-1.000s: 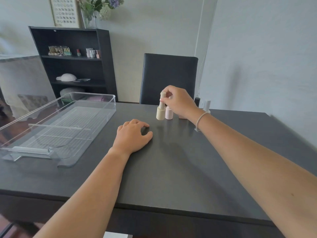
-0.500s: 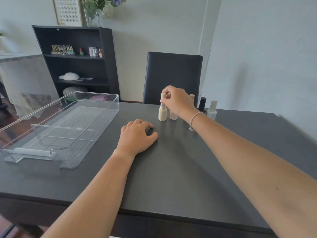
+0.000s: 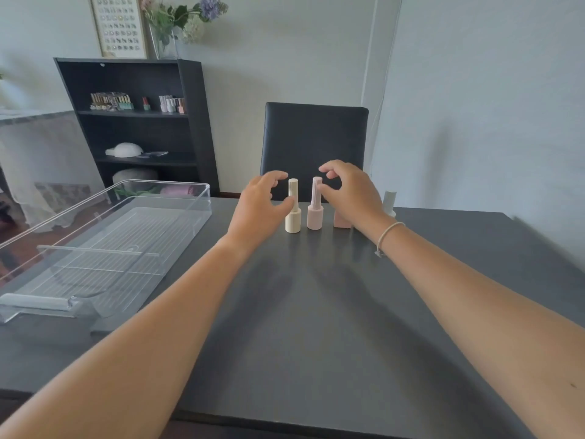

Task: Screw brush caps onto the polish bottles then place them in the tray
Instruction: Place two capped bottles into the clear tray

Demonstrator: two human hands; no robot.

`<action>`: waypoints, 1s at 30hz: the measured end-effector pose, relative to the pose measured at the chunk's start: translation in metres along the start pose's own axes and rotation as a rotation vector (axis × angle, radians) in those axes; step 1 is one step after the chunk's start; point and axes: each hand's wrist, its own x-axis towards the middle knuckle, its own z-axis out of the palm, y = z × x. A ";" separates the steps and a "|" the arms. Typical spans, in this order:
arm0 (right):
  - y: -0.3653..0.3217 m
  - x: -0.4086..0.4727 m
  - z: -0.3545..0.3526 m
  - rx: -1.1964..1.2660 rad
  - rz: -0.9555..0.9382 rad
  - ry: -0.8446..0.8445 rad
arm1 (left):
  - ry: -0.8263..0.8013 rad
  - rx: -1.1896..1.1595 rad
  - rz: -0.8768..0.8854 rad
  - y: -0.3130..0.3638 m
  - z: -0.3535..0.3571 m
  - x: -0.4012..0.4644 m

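A cream polish bottle [image 3: 292,217] with its tall cap on stands upright near the table's far edge. Beside it on the right stands a pink capped bottle [image 3: 315,210]. My left hand [image 3: 259,207] is just left of the cream bottle, fingers curled apart around it, thumb close to its neck. My right hand [image 3: 351,191] hovers right of the pink bottle's cap, fingers spread. Behind my right hand a second pink bottle [image 3: 342,219] and a white bottle [image 3: 389,201] are partly hidden. The clear plastic tray [image 3: 177,223] lies empty at the left.
The dark table [image 3: 316,312] ends at a black chair back [image 3: 313,137]. A black shelf unit [image 3: 136,122] with small bottles stands behind the tray. A grey wall runs along the right side.
My left hand lifted off the table and moved up beside the cream bottle. My right hand let go of the cream bottle's cap and shifted right, toward the pink bottle.
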 end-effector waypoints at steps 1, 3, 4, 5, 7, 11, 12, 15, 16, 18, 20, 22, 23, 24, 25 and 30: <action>0.001 -0.001 0.001 0.017 0.011 -0.005 | -0.001 -0.020 -0.003 0.002 0.003 0.005; 0.001 -0.001 0.005 0.045 0.024 -0.005 | -0.005 -0.043 0.005 0.003 0.009 0.012; 0.001 -0.001 0.007 0.057 0.029 -0.005 | -0.007 -0.053 0.008 0.004 0.012 0.014; 0.000 0.000 0.009 0.067 0.033 -0.006 | -0.006 -0.066 0.012 0.004 0.014 0.016; 0.000 -0.001 0.011 0.082 0.039 0.004 | -0.003 -0.093 0.022 0.002 0.018 0.019; 0.000 -0.002 0.014 0.122 0.053 0.042 | 0.034 -0.137 0.022 -0.002 0.025 0.020; -0.001 -0.002 0.014 0.131 0.054 0.046 | 0.052 -0.150 0.023 -0.002 0.026 0.020; -0.004 -0.002 0.016 0.148 0.053 0.050 | 0.094 -0.170 0.031 -0.004 0.026 0.021; -0.005 -0.001 0.017 0.154 0.053 0.051 | 0.102 -0.166 0.039 -0.004 0.024 0.022; -0.011 0.003 0.018 0.170 0.051 0.055 | 0.115 -0.158 0.057 -0.003 0.013 0.028; -0.019 0.010 0.019 0.179 0.034 0.061 | 0.151 -0.145 0.078 0.001 -0.007 0.040; -0.032 0.020 0.021 0.192 0.002 0.068 | 0.208 -0.093 0.114 0.005 -0.034 0.055; -0.040 0.025 0.023 0.208 -0.015 0.076 | 0.233 -0.067 0.131 0.006 -0.050 0.062; -0.050 0.031 0.025 0.233 -0.030 0.086 | 0.254 -0.042 0.142 0.005 -0.068 0.070; -0.060 0.036 0.028 0.262 -0.042 0.097 | 0.271 -0.015 0.147 0.003 -0.085 0.076; -0.113 0.065 0.050 0.399 -0.082 0.114 | 0.336 0.090 0.111 -0.029 -0.152 0.086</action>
